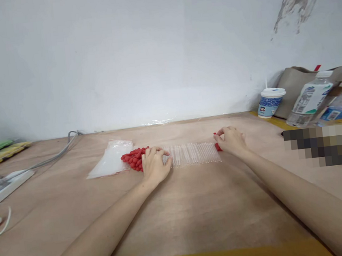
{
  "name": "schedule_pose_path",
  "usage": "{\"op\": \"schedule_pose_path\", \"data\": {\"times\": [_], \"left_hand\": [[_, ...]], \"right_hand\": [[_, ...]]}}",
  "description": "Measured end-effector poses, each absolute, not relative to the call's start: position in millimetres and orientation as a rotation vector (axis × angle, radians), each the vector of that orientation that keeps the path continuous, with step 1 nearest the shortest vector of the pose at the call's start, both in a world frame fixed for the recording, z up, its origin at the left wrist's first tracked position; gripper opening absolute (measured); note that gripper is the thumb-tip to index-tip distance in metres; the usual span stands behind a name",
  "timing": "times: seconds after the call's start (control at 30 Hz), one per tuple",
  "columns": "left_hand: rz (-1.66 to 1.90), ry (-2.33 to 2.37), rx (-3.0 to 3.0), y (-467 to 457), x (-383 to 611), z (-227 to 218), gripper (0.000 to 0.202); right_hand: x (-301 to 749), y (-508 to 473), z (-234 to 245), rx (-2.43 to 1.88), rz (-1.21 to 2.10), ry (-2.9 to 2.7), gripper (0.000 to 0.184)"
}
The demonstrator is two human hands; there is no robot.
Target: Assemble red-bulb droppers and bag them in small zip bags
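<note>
A row of thin clear tubes (pixel 189 154), like dropper pipettes, lies side by side on the table. My left hand (pixel 156 162) rests at the row's left end with its fingers curled; whatever is under them is hidden. Against that hand's left side is a pile of red rubber bulbs (pixel 134 159), long with rounded ends. At the row's right end, my right hand (pixel 231 140) has its thumb and fingertips closed around a red bulb (pixel 218 146), partly covered by the fingers. A bit of red also shows above the thumb.
Left of the pile lie clear plastic bags (pixel 110 161). A power strip (pixel 12 185) with a grey cable (pixel 54 155) and green and yellow trays (pixel 2 149) sit farther left. On the right stand a paper cup (pixel 270 103), a water bottle (pixel 310 99) and a grey bag (pixel 289 87).
</note>
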State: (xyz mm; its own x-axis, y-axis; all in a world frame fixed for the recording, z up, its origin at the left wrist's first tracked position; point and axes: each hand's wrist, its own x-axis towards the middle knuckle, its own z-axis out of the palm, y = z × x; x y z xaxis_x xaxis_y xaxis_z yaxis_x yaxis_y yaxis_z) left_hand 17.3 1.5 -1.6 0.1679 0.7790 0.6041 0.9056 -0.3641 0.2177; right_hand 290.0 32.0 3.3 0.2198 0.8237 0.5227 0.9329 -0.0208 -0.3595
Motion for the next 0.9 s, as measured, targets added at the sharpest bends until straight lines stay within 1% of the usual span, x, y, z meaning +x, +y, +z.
{"op": "schedule_pose_path", "data": {"times": [0.13,0.37,0.67,0.9], "left_hand": [[-0.861,-1.664,-2.222,10.3,32.9,1.3,0.019],[-0.561,-1.861,-2.102,32.8,49.5,6.3,0.028],[-0.399,-1.926,-2.09,42.9,61.4,14.3,0.024],[-0.441,-1.898,-2.195,34.3,59.4,27.7,0.029]], "right_hand": [[261.0,21.0,-14.7,-1.549,-0.403,-1.716,0.02],[236.2,1.3,-27.7,-1.237,-0.38,-1.98,0.017],[236.4,1.0,-28.3,-1.211,-0.398,-2.014,0.015],[237.6,0.4,-29.4,-1.161,-0.437,-2.022,0.016]]}}
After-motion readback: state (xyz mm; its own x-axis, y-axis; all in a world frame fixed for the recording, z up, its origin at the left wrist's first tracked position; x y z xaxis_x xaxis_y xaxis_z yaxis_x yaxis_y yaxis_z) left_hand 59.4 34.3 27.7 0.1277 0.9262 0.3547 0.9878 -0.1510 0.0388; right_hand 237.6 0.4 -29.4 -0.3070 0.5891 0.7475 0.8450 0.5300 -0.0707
